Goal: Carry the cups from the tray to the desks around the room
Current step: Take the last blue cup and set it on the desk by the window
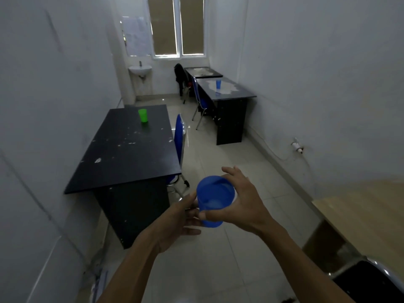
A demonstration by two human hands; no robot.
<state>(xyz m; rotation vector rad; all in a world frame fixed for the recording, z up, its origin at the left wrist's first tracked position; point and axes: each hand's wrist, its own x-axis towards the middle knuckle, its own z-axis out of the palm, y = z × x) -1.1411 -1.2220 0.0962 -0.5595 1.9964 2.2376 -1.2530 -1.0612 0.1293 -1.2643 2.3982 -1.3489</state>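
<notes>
We hold the blue cup upright between both grips: left hand and right hand clasp its sides above the floor.

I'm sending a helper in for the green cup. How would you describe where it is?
Find the black desk against the left wall. The green cup stands upright near its far end, alone on the top. The other cups in view are blue.
</notes>
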